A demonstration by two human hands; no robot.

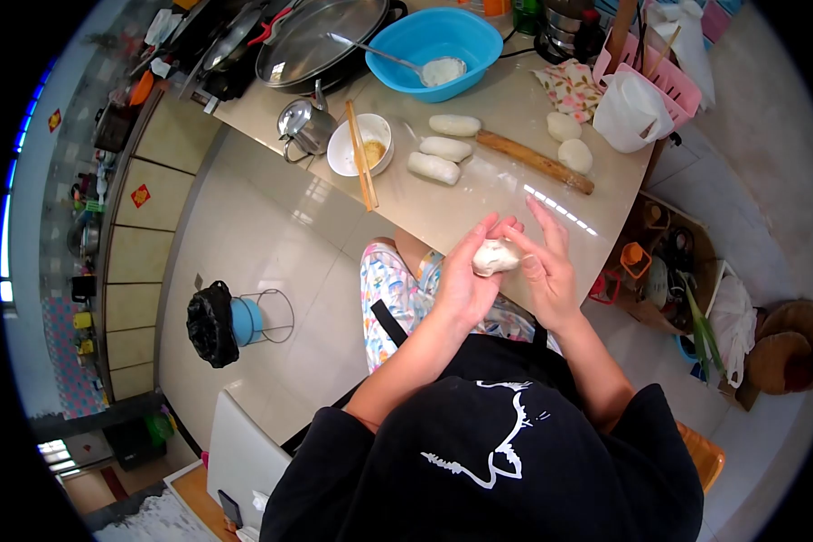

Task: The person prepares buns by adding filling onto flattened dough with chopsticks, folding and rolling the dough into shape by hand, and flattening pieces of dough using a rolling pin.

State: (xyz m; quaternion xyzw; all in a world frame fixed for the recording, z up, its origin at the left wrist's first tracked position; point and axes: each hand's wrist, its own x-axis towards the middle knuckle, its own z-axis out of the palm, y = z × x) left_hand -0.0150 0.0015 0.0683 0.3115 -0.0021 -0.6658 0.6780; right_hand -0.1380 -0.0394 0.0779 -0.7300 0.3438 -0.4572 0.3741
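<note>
A pale lump of dough [495,258] is between my two hands, just off the table's near edge. My left hand [465,280] cups it from the left, with the fingers behind it. From the other side my right hand [551,280] presses on it with thumb and fingers, its index finger pointing up. Beyond them on the table, several dough logs [434,168] lie side by side, and a wooden rolling pin [535,163] rests with one end near them. Two flattened dough rounds [574,156] sit to the right of the pin.
A white bowl [340,155] with chopsticks [361,163] across it stands near a steel kettle [306,124]. Behind are a blue basin [397,41] holding a ladle and a large lidded pan [321,41]. A pink basket [673,81] is at right.
</note>
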